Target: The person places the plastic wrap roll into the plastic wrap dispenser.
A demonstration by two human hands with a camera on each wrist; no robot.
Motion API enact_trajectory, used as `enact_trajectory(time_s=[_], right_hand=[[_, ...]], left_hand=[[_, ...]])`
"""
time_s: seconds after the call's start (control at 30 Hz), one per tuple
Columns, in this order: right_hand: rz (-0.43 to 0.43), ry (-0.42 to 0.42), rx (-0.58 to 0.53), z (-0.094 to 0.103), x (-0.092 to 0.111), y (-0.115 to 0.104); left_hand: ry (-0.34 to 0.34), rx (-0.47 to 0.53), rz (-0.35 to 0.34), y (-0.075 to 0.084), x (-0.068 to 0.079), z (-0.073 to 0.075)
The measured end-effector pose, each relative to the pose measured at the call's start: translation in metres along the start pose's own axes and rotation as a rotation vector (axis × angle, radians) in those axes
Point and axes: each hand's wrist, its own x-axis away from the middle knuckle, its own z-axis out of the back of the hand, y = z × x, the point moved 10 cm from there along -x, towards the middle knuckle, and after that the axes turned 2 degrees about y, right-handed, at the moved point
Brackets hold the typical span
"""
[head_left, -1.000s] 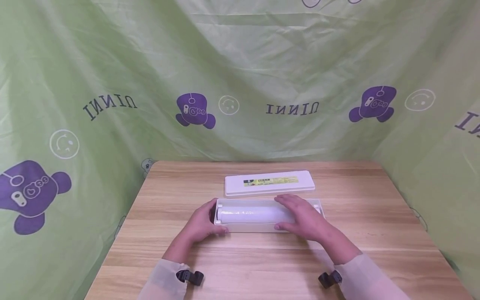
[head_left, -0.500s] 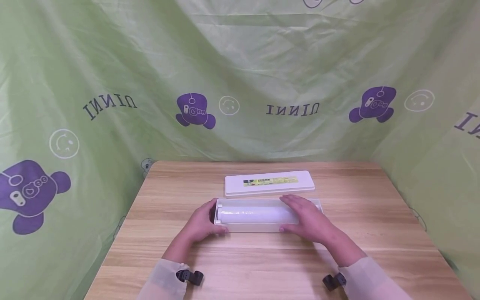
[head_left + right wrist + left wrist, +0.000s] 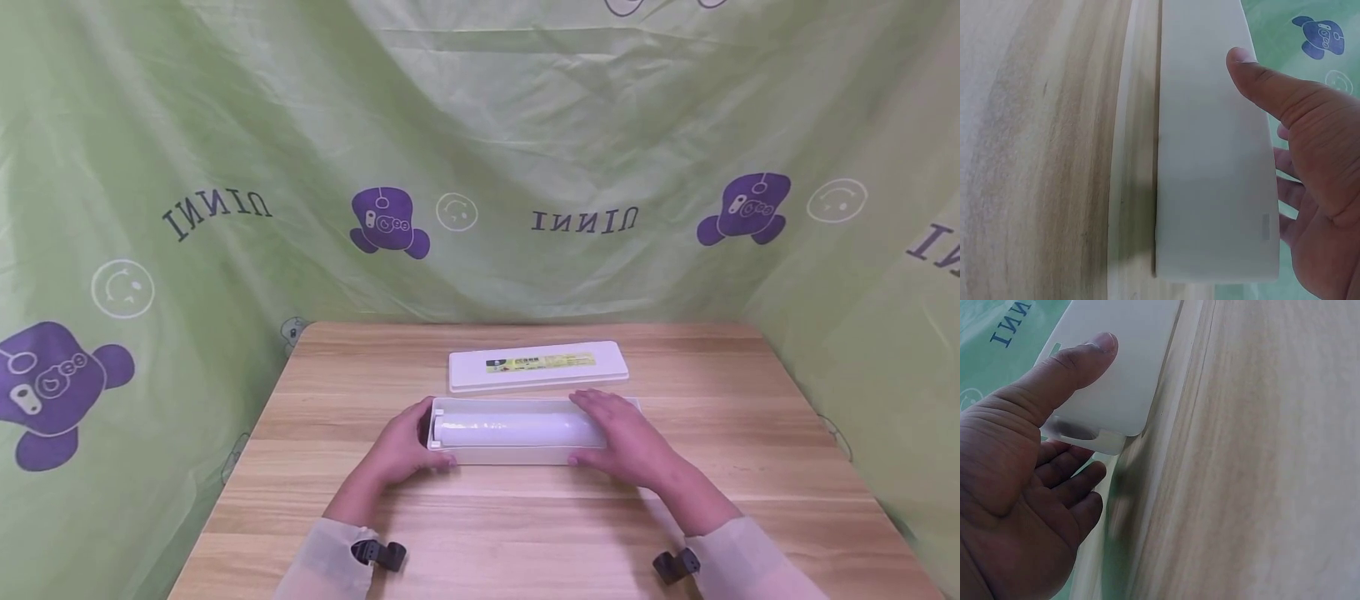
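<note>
Roll (image 3: pixel 510 431) sits seated in the open box (image 3: pixel 517 454), near the table's (image 3: pixel 525 533) middle. Lid (image 3: pixel 537 366) is off, lying flat just behind the box toward the far edge (closing not yet done, by my reading). Left hand (image 3: pixel 405 450) grips the box's left end, thumb on its front wall. Right hand (image 3: pixel 626 437) lies over the roll's right end, fingers draped, thumb at the front wall. Lid label (image 3: pixel 542 361) is yellow, print too small to read. Backdrop (image 3: pixel 585 218) shows "UINNI", mirrored.

The head view looks forward and down over the tabletop (image 3: pixel 525 517) from 6 o'clock toward 12. Both wrist views sit close, sharing the white box (image 3: pixel 517 454) (image 3: pixel 1122 381) (image 3: pixel 1210 187) with it.
</note>
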Motion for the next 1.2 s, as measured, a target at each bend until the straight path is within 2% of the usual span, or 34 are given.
enact_trajectory(time_s=[0.7,1.2], right_hand=[[-0.033,0.022,0.039,0.008,0.012,0.022],[-0.057,0.02,0.009,0.015,0.02,0.034]], left_hand=[[-0.004,0.009,-0.007,0.001,0.0,-0.002],[-0.003,0.013,-0.01,0.003,0.001,-0.001]])
